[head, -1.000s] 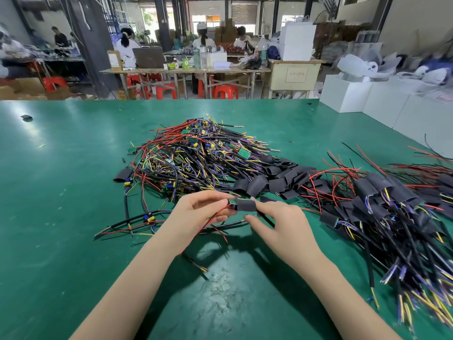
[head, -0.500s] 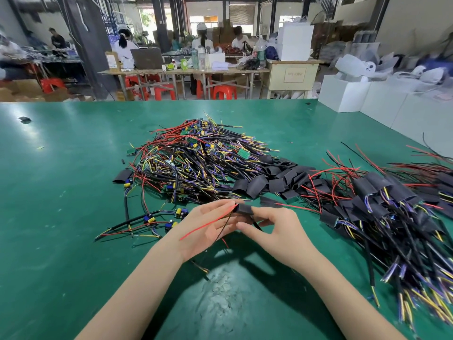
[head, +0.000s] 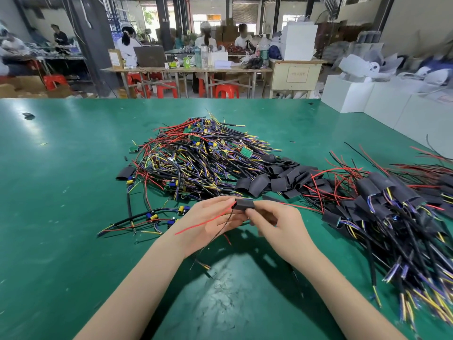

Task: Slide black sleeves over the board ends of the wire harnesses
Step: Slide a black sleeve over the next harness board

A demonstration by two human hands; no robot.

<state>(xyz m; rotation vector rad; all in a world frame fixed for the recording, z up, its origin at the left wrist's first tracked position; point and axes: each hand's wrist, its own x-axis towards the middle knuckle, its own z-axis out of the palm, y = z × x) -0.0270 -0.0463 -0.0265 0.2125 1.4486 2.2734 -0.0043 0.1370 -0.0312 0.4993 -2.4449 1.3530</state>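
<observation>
Sleeve [head: 245,204] held above green table [head: 61,217], pinched between right hand [head: 277,224] fingertips and left hand [head: 215,219] fingers. Long axis runs left-right; red wire [head: 203,223] and black wire [head: 224,228] trail from its left mouth across left palm. Board hidden, likely inside. Sleeve matte, flattened, soft tube; wires thin, limp. Bare harnesses [head: 196,158] behind, sleeved pile [head: 392,204] right.

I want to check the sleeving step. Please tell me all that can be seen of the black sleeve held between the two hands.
The black sleeve is a short, matte tube piece, like soft plastic, somewhat flattened, lying crosswise above the green table. The left hand holds its left end and the right hand pinches its right end. A red wire and a thin black wire come out at its left end. What is inside is hidden.
</observation>
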